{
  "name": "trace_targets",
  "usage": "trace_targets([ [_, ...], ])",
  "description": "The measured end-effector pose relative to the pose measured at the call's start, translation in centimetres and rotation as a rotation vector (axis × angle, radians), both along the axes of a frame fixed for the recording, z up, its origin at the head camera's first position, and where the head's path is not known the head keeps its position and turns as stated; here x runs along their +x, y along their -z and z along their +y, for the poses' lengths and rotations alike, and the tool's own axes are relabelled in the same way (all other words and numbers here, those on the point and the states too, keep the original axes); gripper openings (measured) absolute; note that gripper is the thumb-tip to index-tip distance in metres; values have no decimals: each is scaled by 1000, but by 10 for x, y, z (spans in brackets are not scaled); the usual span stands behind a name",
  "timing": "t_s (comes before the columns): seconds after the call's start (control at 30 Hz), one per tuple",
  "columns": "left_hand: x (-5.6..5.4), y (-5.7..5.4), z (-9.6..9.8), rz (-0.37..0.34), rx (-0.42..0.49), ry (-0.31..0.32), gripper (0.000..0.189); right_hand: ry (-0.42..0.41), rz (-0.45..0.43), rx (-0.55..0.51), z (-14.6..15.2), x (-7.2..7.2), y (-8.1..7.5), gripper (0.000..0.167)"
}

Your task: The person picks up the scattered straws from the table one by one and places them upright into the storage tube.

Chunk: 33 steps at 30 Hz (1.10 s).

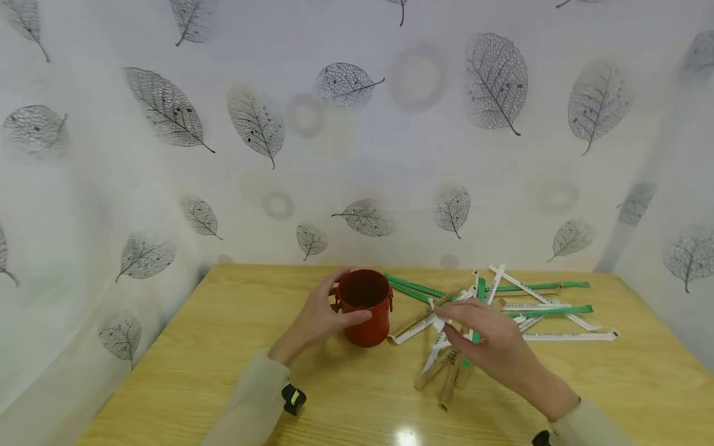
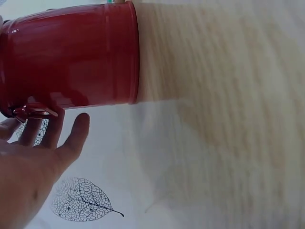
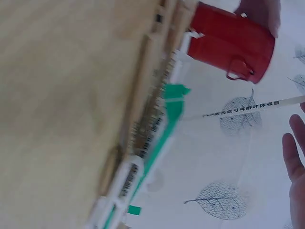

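A small red bucket (image 1: pixel 368 328) with side handles stands upright on the table, its mouth facing up. My left hand (image 1: pixel 326 319) holds it from the left, the thumb across the front and the fingers behind, close to the handle lug (image 2: pixel 35 112). Over the pile of wrapped straws (image 1: pixel 446 371), my right hand (image 1: pixel 493 337) pinches a white paper-wrapped straw (image 3: pixel 252 108) near one end. Dark printed characters run along its wrapper, and its other end reaches down to the pile in the right wrist view.
White, green (image 1: pixel 558 311) and brown (image 1: pixel 448 387) straws lie crisscrossed right of the bucket, several overlapping. The wooden table (image 1: pixel 184 365) ends at a pale leaf-patterned backdrop (image 1: pixel 357 161), which also rises at both sides.
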<state>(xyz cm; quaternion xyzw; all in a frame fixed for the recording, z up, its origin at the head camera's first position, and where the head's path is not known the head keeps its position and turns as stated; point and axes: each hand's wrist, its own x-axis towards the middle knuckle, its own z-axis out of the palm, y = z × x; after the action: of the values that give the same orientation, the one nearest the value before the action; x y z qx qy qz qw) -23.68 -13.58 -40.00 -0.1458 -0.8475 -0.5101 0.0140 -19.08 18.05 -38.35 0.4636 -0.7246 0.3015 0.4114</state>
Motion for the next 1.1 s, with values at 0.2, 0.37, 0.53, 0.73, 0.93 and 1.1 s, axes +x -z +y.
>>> trace_targets([
  [0.2,4,2,-3,-22,46,-9,84,110,130,-129,-2,-18,-29,39],
  [0.37,2,1,-3,-26,26,14,84,91,136,-247,-6,-32,-50,38],
  [0.53,2,1,-2,-35,45,56,81,-12,47,-294,-14,-42,-74,26],
  [0.73,5,3,0,-31,47,75,82,-83,-22,-327,-30,-48,-111,28],
  [0.93,5,4,1,-10,27,58,81,-103,-100,-380,-48,-53,-132,32],
  [1.1,5,4,2,6,18,65,82,-77,-101,-268,-60,-56,-123,32],
])
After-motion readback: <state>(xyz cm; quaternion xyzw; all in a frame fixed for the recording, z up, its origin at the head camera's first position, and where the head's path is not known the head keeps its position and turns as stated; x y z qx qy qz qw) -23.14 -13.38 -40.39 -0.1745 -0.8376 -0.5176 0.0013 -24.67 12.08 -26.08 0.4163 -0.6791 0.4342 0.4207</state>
